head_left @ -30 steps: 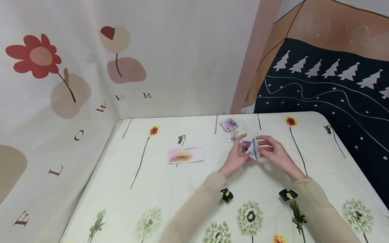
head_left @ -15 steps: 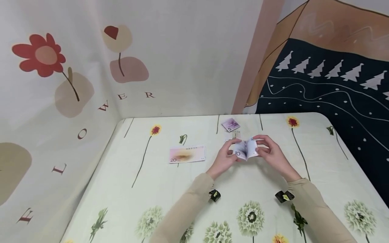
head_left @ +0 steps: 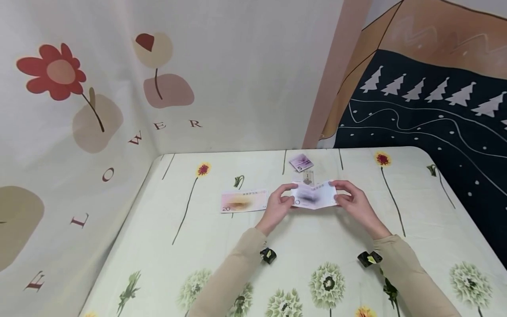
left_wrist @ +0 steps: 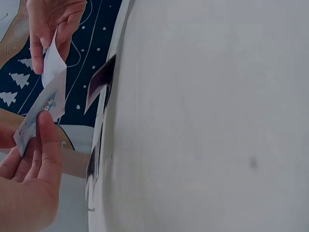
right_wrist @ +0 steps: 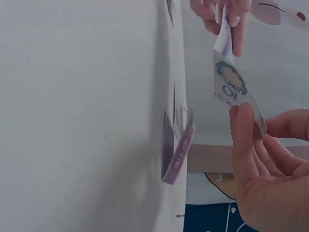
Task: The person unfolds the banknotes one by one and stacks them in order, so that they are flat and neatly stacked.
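A pale violet banknote (head_left: 317, 197) marked 10 is stretched between both hands above the table in the head view, with a crease down its middle. My left hand (head_left: 278, 203) pinches its left end between thumb and fingers. At the right end, my right hand (head_left: 354, 201) holds it the same way. The left wrist view shows the banknote (left_wrist: 52, 92) bent at the crease, with the left thumb on its near face. Seen from the right wrist, its back carries a brownish picture and a 10.
A pinkish 20 banknote (head_left: 243, 201) lies flat left of the hands. Behind them rests a folded purple 5 banknote (head_left: 301, 162), with a note marked 1 (head_left: 308, 177) just in front of it, partly hidden. A patterned cloth covers the table (head_left: 222, 246); printed curtains stand behind.
The 10 banknote has gone from folded nearly double to spread almost flat. My left hand has moved left with its end, while my right hand has stayed about in place.
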The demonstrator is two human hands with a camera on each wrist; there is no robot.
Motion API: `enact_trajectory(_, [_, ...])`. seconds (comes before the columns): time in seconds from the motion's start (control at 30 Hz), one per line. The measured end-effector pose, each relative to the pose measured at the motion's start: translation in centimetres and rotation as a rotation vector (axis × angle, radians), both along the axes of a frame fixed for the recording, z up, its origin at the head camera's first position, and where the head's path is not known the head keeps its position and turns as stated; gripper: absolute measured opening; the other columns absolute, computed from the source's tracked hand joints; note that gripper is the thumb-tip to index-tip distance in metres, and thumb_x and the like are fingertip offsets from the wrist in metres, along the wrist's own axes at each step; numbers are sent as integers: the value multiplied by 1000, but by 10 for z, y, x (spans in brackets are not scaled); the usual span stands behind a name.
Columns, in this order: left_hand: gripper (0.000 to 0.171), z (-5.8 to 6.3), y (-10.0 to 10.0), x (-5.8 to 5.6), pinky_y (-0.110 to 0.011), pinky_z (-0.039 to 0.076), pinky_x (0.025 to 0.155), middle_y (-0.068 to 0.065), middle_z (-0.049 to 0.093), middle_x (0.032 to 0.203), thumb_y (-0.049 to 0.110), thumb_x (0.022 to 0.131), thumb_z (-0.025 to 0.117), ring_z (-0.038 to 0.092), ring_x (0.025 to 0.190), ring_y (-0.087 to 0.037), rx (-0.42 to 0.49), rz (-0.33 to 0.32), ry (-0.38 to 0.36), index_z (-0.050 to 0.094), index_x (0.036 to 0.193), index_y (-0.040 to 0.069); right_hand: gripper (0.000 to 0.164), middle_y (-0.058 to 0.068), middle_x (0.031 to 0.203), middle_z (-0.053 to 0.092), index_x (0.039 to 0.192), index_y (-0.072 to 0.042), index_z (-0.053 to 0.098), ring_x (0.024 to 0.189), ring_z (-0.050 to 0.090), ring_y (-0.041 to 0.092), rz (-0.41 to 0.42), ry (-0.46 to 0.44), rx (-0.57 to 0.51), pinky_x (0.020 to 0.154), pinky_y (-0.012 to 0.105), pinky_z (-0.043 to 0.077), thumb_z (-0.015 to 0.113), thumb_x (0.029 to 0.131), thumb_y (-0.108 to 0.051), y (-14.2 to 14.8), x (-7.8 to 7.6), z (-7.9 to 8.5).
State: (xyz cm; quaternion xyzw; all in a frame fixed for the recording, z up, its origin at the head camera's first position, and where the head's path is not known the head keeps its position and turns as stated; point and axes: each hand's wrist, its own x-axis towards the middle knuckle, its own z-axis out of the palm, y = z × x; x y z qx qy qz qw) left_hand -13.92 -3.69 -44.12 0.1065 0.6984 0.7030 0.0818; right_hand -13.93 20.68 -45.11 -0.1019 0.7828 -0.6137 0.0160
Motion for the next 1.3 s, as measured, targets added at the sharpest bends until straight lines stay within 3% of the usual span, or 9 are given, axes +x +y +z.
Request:
enact_trajectory(0.07, [34,-1,-3,-1,-18,38,49,-24,50,126,-10,90,50,58,62,-24,-18,29,10,55,123,-10,36,30,121,51,127,8,51,88,64,10,-16,-15,10,72,27,56,52,92,10,-1,-1,-3])
enact_trajectory(0.13, [31,-3,-6,-3,-15,36,48,-27,52,123,-10,90,52,52,58,-12,-31,56,13,57,120,-11,34,30,118,52,126,8,52,86,65,12,-29,-29,20,70,26,55,54,92,8,-2,-1,-6])
enact_trajectory(0.37, [29,-35,-15,-17,-16,38,47,-24,58,119,-10,88,57,57,66,-16,-60,99,-8,61,117,-8,29,31,112,56,119,10,55,79,63,12,-55,-40,26,65,21,52,58,91,5,-7,-2,-15])
enact_trajectory(0.47, [29,-40,-18,-18,-17,41,50,-20,60,118,-9,87,59,61,70,-16,-89,127,-5,64,115,-4,27,30,111,58,118,9,57,86,62,15,-72,-24,71,68,18,51,59,91,5,-10,-2,-17])
enact_trajectory(0.73, [30,-36,-28,-18,-21,51,61,-17,64,113,-11,85,61,68,82,-24,-184,173,22,67,112,-1,27,28,110,60,116,9,59,98,58,33,-98,-1,125,76,15,47,59,88,9,-20,-4,-12])
enact_trajectory(0.97, [31,-30,-39,-18,-25,53,69,-25,64,108,-16,83,60,65,92,-36,-205,183,29,65,113,-9,29,29,113,59,118,12,57,101,58,34,-65,-16,76,78,15,48,59,89,9,-31,-6,-9])
enact_trajectory(1.2, [29,-27,-52,-18,-19,51,66,-13,64,100,-10,86,61,65,82,-15,-181,214,-70,69,113,-1,28,29,111,61,116,13,58,97,59,21,-65,-64,11,79,15,48,59,89,9,-41,-11,-8])
enact_trajectory(1.3, [29,-27,-59,-19,-20,52,67,-13,64,98,-11,85,62,65,80,-14,-168,227,-66,69,111,-2,27,29,112,61,115,13,58,97,60,19,-56,-73,6,79,15,48,59,88,9,-46,-14,-9])
